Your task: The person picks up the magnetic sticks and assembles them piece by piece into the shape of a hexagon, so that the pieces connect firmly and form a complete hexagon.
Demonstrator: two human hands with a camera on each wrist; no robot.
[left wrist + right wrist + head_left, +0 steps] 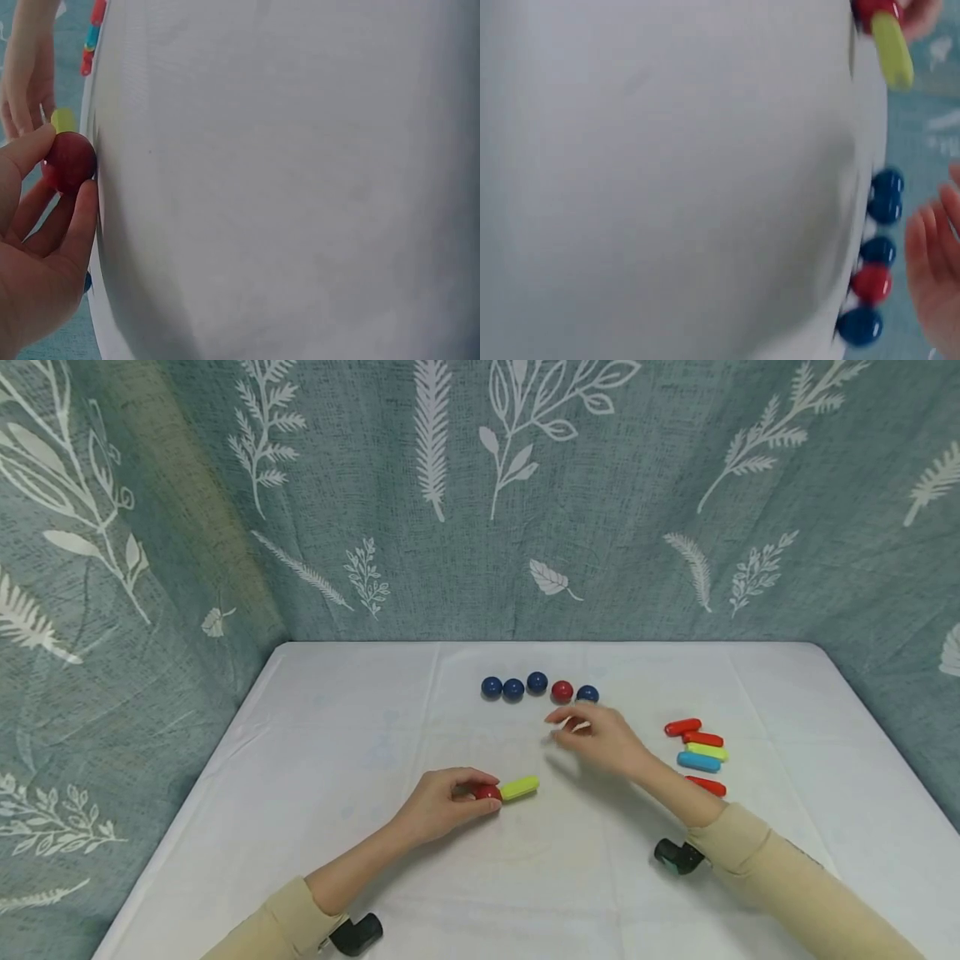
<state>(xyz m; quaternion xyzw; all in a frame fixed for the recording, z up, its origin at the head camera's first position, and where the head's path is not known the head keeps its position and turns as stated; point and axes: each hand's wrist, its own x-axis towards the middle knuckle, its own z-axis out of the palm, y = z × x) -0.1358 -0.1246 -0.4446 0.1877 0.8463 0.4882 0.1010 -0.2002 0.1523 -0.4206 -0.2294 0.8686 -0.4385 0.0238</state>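
Note:
My left hand (442,803) pinches a dark red ball (70,161) between thumb and fingers. A yellow-green stick (520,788) with rounded ends juts out from the ball's right side, its near end meeting the ball. My right hand (596,737) hovers above the table, fingers loosely bent and holding nothing. Just beyond its fingertips lie a red ball (562,692) and a blue ball (587,694), part of a row that the right wrist view also shows beside the hand.
More blue balls (513,690) continue that row to the left. At the right lie red sticks (702,739), a yellow stick (707,751) and a blue stick (698,762). White cloth covers the table (337,727); a patterned curtain (465,568) hangs behind it.

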